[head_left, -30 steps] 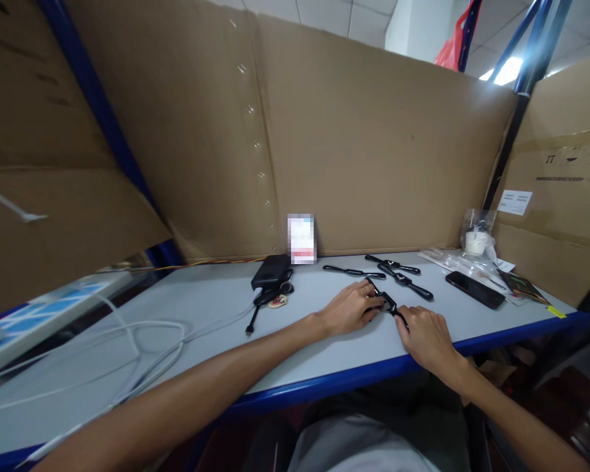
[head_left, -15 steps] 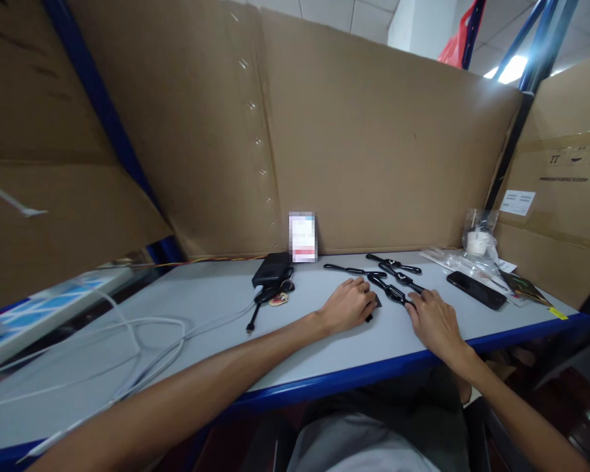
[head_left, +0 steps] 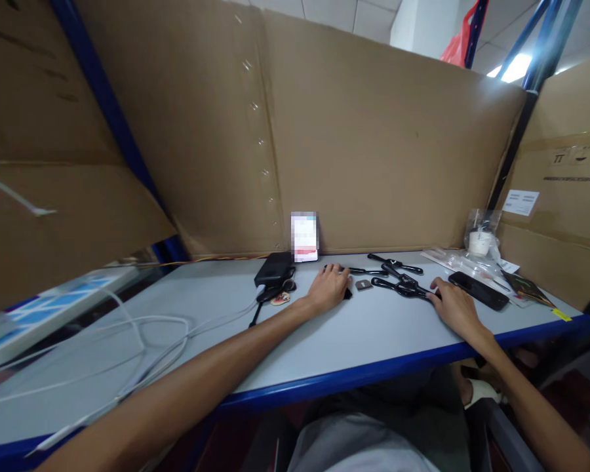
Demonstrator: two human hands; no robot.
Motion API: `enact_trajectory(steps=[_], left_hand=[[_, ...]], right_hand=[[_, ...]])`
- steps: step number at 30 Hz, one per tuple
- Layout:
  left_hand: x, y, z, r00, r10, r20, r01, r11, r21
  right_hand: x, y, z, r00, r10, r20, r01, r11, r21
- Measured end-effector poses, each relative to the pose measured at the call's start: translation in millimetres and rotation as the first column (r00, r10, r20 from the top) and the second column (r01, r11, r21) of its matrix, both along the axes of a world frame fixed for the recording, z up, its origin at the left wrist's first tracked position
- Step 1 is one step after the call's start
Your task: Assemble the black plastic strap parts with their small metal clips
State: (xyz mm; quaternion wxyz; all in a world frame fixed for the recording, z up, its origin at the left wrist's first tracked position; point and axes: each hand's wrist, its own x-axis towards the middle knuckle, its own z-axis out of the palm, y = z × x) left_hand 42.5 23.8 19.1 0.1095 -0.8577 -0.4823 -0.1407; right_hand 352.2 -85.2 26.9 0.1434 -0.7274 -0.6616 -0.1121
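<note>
My left hand (head_left: 327, 288) rests low over the table with its fingers curled down on a small black piece (head_left: 348, 294), mostly hidden beneath them. Just right of it lies a small dark grey square piece (head_left: 364, 285). With its fingertips, my right hand (head_left: 455, 305) pinches the right end of a slim black band-like item with a wider middle (head_left: 407, 289). Behind that lie similar black items: one crossing it (head_left: 396, 273), another (head_left: 393, 262) farther back, and a straight one (head_left: 366, 271) beyond my left hand.
A lit phone (head_left: 305, 237) leans against the cardboard wall behind a black box (head_left: 271, 270) with cables. White cables (head_left: 162, 321) and a power strip (head_left: 54, 311) lie left. At right are a dark phone (head_left: 478, 290), clear plastic bags (head_left: 452, 260) and a white cup (head_left: 479, 242).
My left hand has moved left and slightly back with the small black piece, uncovering the grey square piece. My right hand has shifted right, and the front black item now lies flatter, nearer the others.
</note>
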Motion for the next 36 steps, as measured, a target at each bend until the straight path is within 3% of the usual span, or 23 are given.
enact_trajectory(steps=[3,9,14,18,23,26,31,36], left_hand=[[-9,10,3.7,0.999,0.035,0.021,-0.036,0.999,0.039],[-24,23,22.8,0.983,0.156,0.095,-0.165,0.982,0.093],[-27,22,29.8,0.986,0.106,0.13,-0.121,0.986,0.117],[-18,12,24.1,0.99,-0.041,0.138,0.024,0.992,0.126],[4,-13,11.3,0.983,-0.184,0.023,0.185,0.98,-0.071],[13,-23,5.1,0.961,-0.276,0.025,0.277,0.958,-0.066],[14,-20,-0.4,0.957,-0.288,0.03,0.287,0.958,0.024],[16,-30,7.9,0.947,-0.308,0.086,0.3,0.949,0.097]], right_hand=[[17,5,-3.9,0.986,0.074,-0.152,-0.082,0.996,-0.045],[34,13,-5.8,0.933,0.197,-0.3,-0.244,0.961,-0.13],[41,21,-4.4,0.874,0.214,-0.436,-0.294,0.948,-0.123],[36,21,-4.4,0.946,0.187,-0.266,-0.224,0.968,-0.115],[20,13,-5.5,0.997,0.074,-0.022,-0.076,0.991,-0.107],[17,10,-6.8,0.997,0.079,-0.007,-0.079,0.993,-0.082],[10,6,-4.5,0.999,0.052,-0.013,-0.052,0.999,-0.005],[-16,-15,6.8,0.996,0.045,-0.075,-0.043,0.998,0.039]])
